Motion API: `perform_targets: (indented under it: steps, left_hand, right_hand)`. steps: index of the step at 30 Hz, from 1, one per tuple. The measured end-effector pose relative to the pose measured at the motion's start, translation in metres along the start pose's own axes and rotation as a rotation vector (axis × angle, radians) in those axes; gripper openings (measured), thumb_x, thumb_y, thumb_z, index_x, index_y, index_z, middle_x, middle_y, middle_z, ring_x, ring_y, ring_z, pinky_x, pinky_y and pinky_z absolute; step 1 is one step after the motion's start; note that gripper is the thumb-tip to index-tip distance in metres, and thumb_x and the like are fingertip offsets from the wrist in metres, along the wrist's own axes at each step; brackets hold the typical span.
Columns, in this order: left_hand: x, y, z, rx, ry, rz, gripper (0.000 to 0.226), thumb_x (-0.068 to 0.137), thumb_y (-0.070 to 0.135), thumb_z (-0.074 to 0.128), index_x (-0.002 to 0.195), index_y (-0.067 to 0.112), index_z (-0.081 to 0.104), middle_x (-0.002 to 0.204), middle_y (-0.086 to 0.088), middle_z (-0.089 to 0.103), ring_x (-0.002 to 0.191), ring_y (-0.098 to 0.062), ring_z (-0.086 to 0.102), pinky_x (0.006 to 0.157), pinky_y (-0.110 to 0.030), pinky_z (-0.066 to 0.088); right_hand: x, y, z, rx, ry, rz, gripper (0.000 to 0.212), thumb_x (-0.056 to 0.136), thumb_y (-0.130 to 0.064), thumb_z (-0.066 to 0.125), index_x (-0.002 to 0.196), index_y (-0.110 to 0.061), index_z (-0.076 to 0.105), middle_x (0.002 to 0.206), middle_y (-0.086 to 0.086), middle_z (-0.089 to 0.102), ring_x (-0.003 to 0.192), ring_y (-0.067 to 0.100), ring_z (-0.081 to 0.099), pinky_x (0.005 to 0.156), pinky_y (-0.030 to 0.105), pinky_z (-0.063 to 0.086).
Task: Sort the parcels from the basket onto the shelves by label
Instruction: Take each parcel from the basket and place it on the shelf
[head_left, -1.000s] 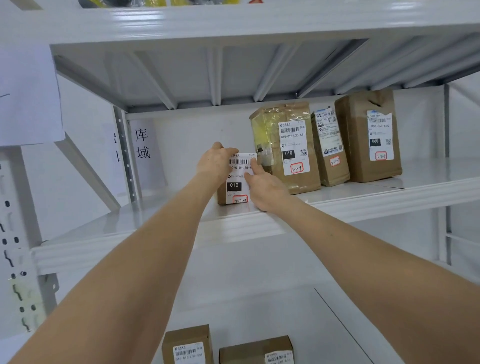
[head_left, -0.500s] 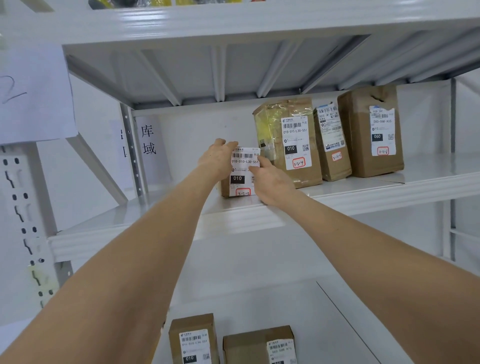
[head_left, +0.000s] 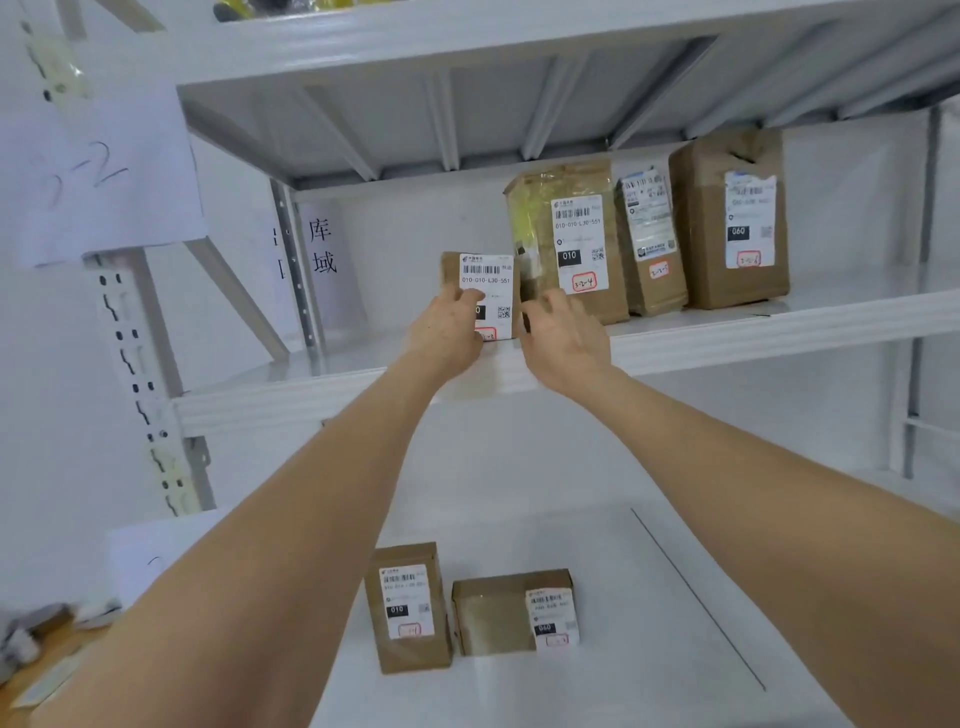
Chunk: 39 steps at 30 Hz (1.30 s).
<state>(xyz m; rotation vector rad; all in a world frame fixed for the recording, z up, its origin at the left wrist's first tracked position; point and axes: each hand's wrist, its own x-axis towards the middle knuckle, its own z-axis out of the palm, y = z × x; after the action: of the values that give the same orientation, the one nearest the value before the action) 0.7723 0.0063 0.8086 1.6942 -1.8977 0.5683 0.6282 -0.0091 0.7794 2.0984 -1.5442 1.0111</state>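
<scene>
both arms are stretched up and forward. the left hand (head_left: 448, 332) is laid against the lower front of the small parcel (head_left: 480, 295), fingers loosely curled, not clamped. the right hand (head_left: 563, 335) is held just to its right, fingers half open and empty. the parcel is stood upright on the shelf (head_left: 779, 325), directly beyond the fingers.

paper sign (head_left: 104, 171) (handwritten "3-2"), wall notice (head_left: 322, 252)

The left hand (head_left: 445, 332) drops from the parcel's (head_left: 480, 291) top corner to its lower front. The right hand (head_left: 563, 338) slides off its label to the right side, fingers now loosely curled, grip relaxing.
</scene>
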Motion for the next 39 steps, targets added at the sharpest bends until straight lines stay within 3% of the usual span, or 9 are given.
perform_targets:
  steps: [9,16,23,32,39]
  left_hand:
    - [-0.058,0.05,0.032,-0.118,0.034,0.16,0.048,0.088,0.005,0.048,0.136,0.015,0.044,0.133,-0.006,0.042,0.121,-0.025,0.045,0.084,-0.039,0.046]
    - [-0.137,0.106,0.114,-0.169,-0.311,0.221,0.05,0.092,0.012,0.05,0.141,0.017,0.037,0.139,-0.006,0.036,0.126,-0.023,0.041,0.09,-0.036,0.043]
    - [-0.229,0.184,0.196,-0.217,-0.656,0.317,0.053,0.089,0.015,0.054,0.14,0.015,0.037,0.137,-0.009,0.035,0.124,-0.026,0.042,0.092,-0.038,0.045]
    - [-0.316,0.333,0.282,-0.26,-0.921,0.459,0.057,0.091,0.019,0.054,0.143,0.014,0.032,0.14,-0.012,0.032,0.126,-0.026,0.039,0.095,-0.038,0.043]
    - [-0.375,0.48,0.348,-0.275,-1.073,0.438,0.051,0.089,0.018,0.055,0.137,0.01,0.04,0.131,-0.013,0.039,0.119,-0.028,0.044,0.092,-0.04,0.045]
  right_hand:
    - [-0.07,0.03,-0.009,-0.056,-0.016,0.109,0.045,0.096,-0.019,0.048,0.14,-0.019,0.041,0.143,0.008,0.034,0.132,0.027,0.033,0.1,0.037,0.035]
    - [-0.186,0.079,0.008,-0.138,-0.236,0.233,0.044,0.095,-0.018,0.048,0.139,-0.019,0.043,0.149,0.009,0.029,0.137,0.026,0.026,0.103,0.038,0.033]
    - [-0.318,0.153,0.023,-0.122,-0.51,0.439,0.036,0.095,-0.012,0.046,0.129,-0.02,0.054,0.146,0.003,0.028,0.136,0.019,0.026,0.094,0.032,0.042]
    - [-0.451,0.29,0.015,-0.144,-0.702,0.623,0.036,0.097,-0.018,0.046,0.132,-0.02,0.053,0.142,0.006,0.032,0.13,0.024,0.031,0.096,0.035,0.043]
    - [-0.539,0.436,0.011,-0.101,-0.851,0.691,0.032,0.097,-0.017,0.045,0.128,-0.017,0.054,0.136,0.008,0.036,0.127,0.027,0.032,0.099,0.038,0.043]
